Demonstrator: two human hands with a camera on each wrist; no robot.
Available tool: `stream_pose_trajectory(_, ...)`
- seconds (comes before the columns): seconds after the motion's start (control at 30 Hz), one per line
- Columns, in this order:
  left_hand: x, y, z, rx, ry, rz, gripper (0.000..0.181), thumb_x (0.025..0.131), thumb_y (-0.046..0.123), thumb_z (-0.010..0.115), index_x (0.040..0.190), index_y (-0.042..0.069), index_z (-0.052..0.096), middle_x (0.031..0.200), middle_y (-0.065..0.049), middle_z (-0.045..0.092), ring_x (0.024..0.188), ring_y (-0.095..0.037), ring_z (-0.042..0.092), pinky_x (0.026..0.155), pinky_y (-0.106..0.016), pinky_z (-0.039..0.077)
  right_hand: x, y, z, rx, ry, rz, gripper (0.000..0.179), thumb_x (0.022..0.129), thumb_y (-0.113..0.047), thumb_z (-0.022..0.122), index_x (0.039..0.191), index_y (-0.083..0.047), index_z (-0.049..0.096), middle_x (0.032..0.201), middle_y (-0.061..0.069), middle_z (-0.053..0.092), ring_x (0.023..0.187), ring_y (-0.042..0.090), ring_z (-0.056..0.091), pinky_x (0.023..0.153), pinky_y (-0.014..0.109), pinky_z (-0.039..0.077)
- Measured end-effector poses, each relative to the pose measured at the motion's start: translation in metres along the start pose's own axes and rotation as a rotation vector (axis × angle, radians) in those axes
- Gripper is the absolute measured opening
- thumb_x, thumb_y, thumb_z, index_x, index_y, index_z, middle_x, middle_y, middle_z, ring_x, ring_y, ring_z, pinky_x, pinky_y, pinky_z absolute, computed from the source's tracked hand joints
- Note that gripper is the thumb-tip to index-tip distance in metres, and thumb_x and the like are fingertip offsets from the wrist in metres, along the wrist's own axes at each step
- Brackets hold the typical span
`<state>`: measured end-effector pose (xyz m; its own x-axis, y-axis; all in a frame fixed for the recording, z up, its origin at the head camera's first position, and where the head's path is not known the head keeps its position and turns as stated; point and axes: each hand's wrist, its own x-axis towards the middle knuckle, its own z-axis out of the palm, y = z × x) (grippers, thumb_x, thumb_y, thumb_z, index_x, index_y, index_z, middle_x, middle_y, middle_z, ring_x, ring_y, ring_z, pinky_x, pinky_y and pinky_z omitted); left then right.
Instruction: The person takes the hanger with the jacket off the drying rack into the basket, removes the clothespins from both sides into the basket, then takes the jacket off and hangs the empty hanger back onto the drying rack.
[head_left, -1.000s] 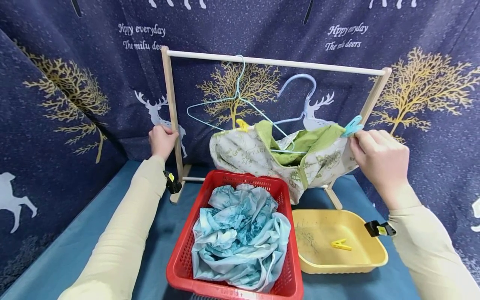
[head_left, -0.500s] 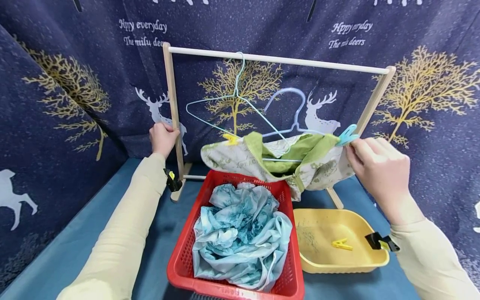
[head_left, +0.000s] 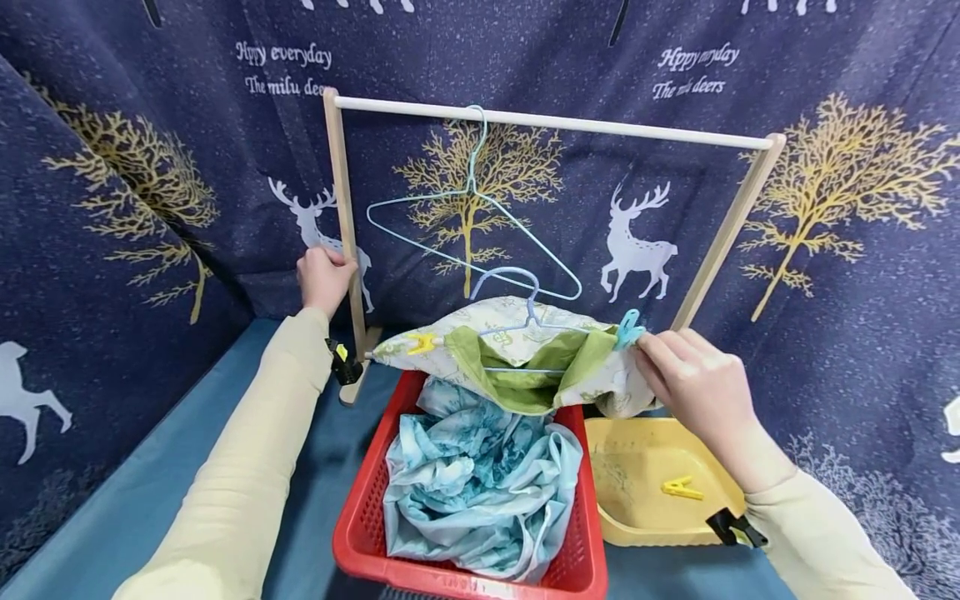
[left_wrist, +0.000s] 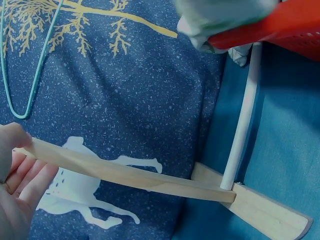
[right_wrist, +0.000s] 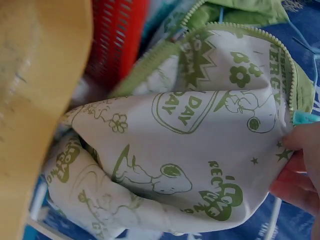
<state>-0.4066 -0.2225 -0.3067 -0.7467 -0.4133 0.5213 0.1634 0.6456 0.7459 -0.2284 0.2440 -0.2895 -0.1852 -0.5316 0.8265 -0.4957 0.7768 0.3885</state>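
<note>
Facing me, a navy curtain [head_left: 255, 158] printed with white deer [head_left: 637, 257] and gold trees [head_left: 821, 192]; below, a teal surface [head_left: 172, 458]

looks like i'm at some makeshift laundry corner, can't tell if it's a home: printed deer cloth [head_left: 480, 42] hung from 9 o'clock round to 3, little clothes rack [head_left: 600, 127] at 12, red basket [head_left: 367, 508] of crumpled fabric [head_left: 487, 492] at 6, blue surface [head_left: 311, 500] underneath.
</note>
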Motion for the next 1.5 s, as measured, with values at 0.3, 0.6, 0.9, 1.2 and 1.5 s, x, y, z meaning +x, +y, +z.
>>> stream_pose_trajectory(0.3,0.0,0.001,0.0,0.002,0.01,0.012,0.02,0.085,0.012,0.07,0.089,-0.007,0.072,0.099,-0.026,0.072,0.101,-0.044,0.064,0.094,-0.049,0.048,-0.022,-0.012,0.019,0.079,-0.144,0.121,0.007,0.084,-0.012,0.069,0.079,-0.011,0.065,0.068,0.004,0.064,0.054,0.021,0.056,0.043,0.038,0.042)
stream_pose_trajectory(0.6,0.0,0.004,-0.004,0.044,-0.042,0.045,0.02,0.085,0.013,0.069,0.089,-0.006,0.073,0.1,-0.025,0.072,0.103,-0.044,0.064,0.095,-0.05,0.048,-0.026,-0.016,0.025,0.111,-0.281,0.219,0.019,0.081,-0.008,0.073,0.07,-0.018,0.061,0.063,-0.005,0.054,0.053,0.01,0.041,0.046,0.028,0.033)
stream_pose_trajectory(0.9,0.001,0.004,-0.005,0.078,-0.099,0.063,0.02,0.088,0.014,0.067,0.092,-0.006,0.072,0.103,-0.025,0.071,0.102,-0.044,0.064,0.095,-0.05,0.048,-0.027,-0.022,0.03,0.092,-0.422,0.275,0.025,0.084,-0.012,0.074,0.068,-0.02,0.056,0.06,-0.007,0.047,0.054,0.009,0.039,0.047,0.025,0.03)
stream_pose_trajectory(1.2,0.002,-0.001,-0.005,0.089,-0.1,0.1,0.019,0.089,0.012,0.066,0.091,-0.007,0.068,0.1,-0.026,0.068,0.1,-0.045,0.062,0.093,-0.052,0.047,-0.028,-0.03,0.035,0.03,-0.456,0.222,0.011,0.082,-0.006,0.075,0.078,-0.009,0.066,0.068,0.004,0.06,0.061,0.023,0.058,0.047,0.039,0.045)
stream_pose_trajectory(1.5,-0.001,-0.004,-0.011,0.08,-0.087,0.168,0.017,0.087,0.01,0.062,0.089,-0.006,0.064,0.093,-0.026,0.067,0.093,-0.044,0.062,0.088,-0.051,0.048,-0.028,-0.033,0.038,0.004,-0.482,0.198,0.007,0.082,-0.002,0.073,0.08,-0.006,0.067,0.072,0.007,0.063,0.071,0.028,0.064,0.055,0.042,0.051)
